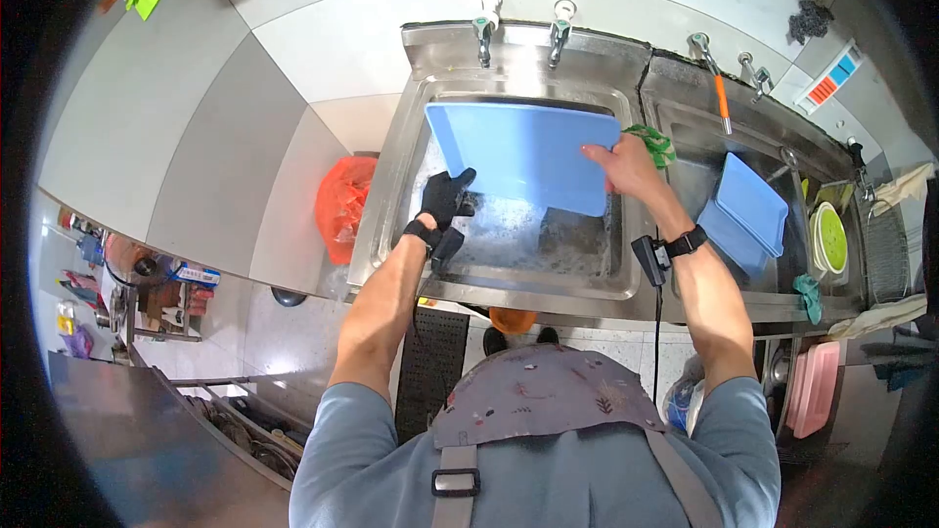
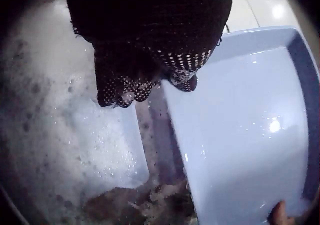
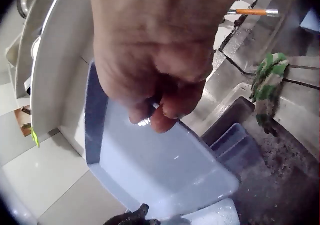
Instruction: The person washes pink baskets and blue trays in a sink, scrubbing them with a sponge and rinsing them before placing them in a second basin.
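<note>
A shallow blue plastic tray [image 1: 528, 152] is held tilted over the left sink [image 1: 626, 274], its wet inner face showing. My bare right hand [image 1: 634, 168] grips its right rim, thumb on the inner face and fingers behind. At the lower left edge, my left hand [image 1: 447, 198] in a black dotted glove pinches the tray, thumb over the rim. Foamy water lies beneath. Under the gloved fingertips [image 2: 125, 97], another blue tray [image 2: 115, 150] shows partly sunk in suds. Its far part is hidden by the glove.
A green-striped cloth [image 1: 653, 145] lies on the divider between the sinks. Several blue trays [image 1: 751, 200] and a green basket [image 1: 829, 240] stand in the right sink. Taps [image 1: 484, 29] rise behind. An orange bag [image 1: 344, 205] sits left of the sink.
</note>
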Available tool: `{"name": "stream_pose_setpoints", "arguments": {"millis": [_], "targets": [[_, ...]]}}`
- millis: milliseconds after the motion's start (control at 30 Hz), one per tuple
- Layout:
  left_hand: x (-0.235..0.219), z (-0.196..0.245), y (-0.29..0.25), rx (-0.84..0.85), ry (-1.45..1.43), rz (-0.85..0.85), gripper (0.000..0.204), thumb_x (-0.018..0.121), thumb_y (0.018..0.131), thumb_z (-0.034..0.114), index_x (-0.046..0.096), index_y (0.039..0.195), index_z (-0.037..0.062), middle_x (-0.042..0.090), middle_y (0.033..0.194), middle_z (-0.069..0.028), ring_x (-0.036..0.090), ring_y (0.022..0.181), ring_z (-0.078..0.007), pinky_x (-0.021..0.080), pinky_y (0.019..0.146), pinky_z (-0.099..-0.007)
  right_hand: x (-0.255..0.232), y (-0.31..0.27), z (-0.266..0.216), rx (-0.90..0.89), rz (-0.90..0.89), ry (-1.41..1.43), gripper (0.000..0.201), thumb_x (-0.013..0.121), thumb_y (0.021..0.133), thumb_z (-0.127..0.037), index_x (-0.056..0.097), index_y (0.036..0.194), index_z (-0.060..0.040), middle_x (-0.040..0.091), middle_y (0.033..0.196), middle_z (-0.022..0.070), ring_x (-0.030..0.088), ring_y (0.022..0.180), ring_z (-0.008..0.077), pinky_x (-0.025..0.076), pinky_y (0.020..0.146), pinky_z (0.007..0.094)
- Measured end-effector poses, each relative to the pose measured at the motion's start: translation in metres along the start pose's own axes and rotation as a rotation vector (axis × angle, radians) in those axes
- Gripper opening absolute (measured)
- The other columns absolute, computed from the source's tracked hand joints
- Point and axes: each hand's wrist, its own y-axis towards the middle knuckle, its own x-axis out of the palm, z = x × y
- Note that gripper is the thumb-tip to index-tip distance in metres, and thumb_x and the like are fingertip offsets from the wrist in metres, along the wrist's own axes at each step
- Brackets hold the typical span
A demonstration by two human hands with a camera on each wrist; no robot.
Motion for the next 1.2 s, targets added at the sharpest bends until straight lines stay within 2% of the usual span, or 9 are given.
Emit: {"name": "stream_pose_setpoints", "arguments": {"millis": [200,267,500,567,667,700,800,1067,1200], "targets": [[-0.012,-0.012,0.023,0.02,0.0,-0.057,0.026,0.071,0.091,0.025,0.069,0.091,-0.0003,0.069,0.076,-0.0093,0.067,0.063,-0.0224,0.056,0.056,-0.0356,0.005,0.009,0.029,-0.086,0.093,0.049,0.04,0.071,0.091,-0.034,0.069,0.095,0.005,0.068,0.064,0.0126,0.065,0.05,0.0203,0.051,0.05,0.0338],[-0.03,-0.026,0.042,1.124,1.268,-0.078,0.033,0.072,0.088,0.032,0.069,0.107,0.0045,0.071,0.08,-0.0159,0.069,0.072,-0.0335,0.055,0.067,-0.0425,0.004,0.008,0.03,-0.09,0.112,0.087,0.04,0.071,0.091,-0.035,0.069,0.096,0.0051,0.068,0.065,0.0128,0.065,0.05,0.02,0.051,0.05,0.0332],[-0.01,-0.016,0.023,0.818,1.027,-0.205,0.03,0.073,0.088,0.033,0.074,0.099,0.0053,0.071,0.08,-0.0147,0.069,0.074,-0.0326,0.055,0.067,-0.0417,0.002,0.009,0.043,-0.044,0.086,0.04,0.043,0.071,0.09,-0.037,0.069,0.094,0.0053,0.066,0.06,0.0128,0.066,0.05,0.0202,0.052,0.05,0.0332],[0.009,-0.002,0.007,-0.093,-0.198,-0.101,0.025,0.081,0.08,0.028,0.076,0.092,0.0066,0.071,0.082,-0.0142,0.068,0.064,-0.0229,0.054,0.059,-0.0344,0.005,0.008,0.044,-0.067,0.083,0.043,0.044,0.071,0.09,-0.038,0.068,0.093,0.0064,0.065,0.059,0.0131,0.066,0.049,0.0206,0.052,0.049,0.0337],[0.017,0.007,-0.003,-0.029,0.227,0.007,0.03,0.081,0.082,0.028,0.074,0.094,0.0025,0.07,0.077,-0.0129,0.065,0.054,-0.0189,0.052,0.051,-0.0317,0.01,0.01,0.046,-0.039,-0.006,0.006,0.048,0.071,0.09,-0.038,0.066,0.091,0.0097,0.064,0.057,0.0137,0.065,0.047,0.0215,0.051,0.047,0.0345],[-0.003,-0.029,0.025,0.25,0.497,-0.067,0.039,0.081,0.082,0.036,0.073,0.092,-0.0011,0.069,0.07,-0.0121,0.064,0.052,-0.0178,0.051,0.05,-0.0337,0.018,0.014,0.053,-0.03,-0.016,0.026,0.049,0.071,0.09,-0.038,0.066,0.088,0.0107,0.064,0.057,0.0142,0.065,0.047,0.0215,0.051,0.046,0.0347],[0.015,-0.007,0.006,0.144,0.72,0.156,0.04,0.077,0.084,0.039,0.073,0.089,-0.0004,0.069,0.066,-0.0124,0.065,0.052,-0.0186,0.051,0.051,-0.0341,0.022,0.01,0.042,0.007,-0.033,0.048,0.048,0.07,0.09,-0.036,0.065,0.082,0.0114,0.064,0.056,0.0148,0.064,0.046,0.0214,0.05,0.045,0.0347],[-0.003,-0.016,0.012,0.218,0.441,0.036,0.035,0.074,0.087,0.033,0.071,0.086,-0.0023,0.069,0.066,-0.0118,0.065,0.053,-0.0222,0.051,0.053,-0.0359,0.018,0.013,0.039,0.058,-0.078,0.084,0.046,0.068,0.088,-0.034,0.067,0.075,0.0096,0.064,0.055,0.015,0.064,0.046,0.0212,0.049,0.041,0.0336],[0.009,-0.004,-0.003,0.281,0.619,0.075,0.034,0.073,0.088,0.031,0.071,0.084,-0.0026,0.07,0.068,-0.011,0.066,0.052,-0.0231,0.053,0.055,-0.0361,0.012,0.022,0.042,0.003,-0.089,0.001,0.046,0.068,0.088,-0.036,0.068,0.076,0.0093,0.064,0.055,0.0158,0.064,0.046,0.0227,0.049,0.043,0.0351]]}}
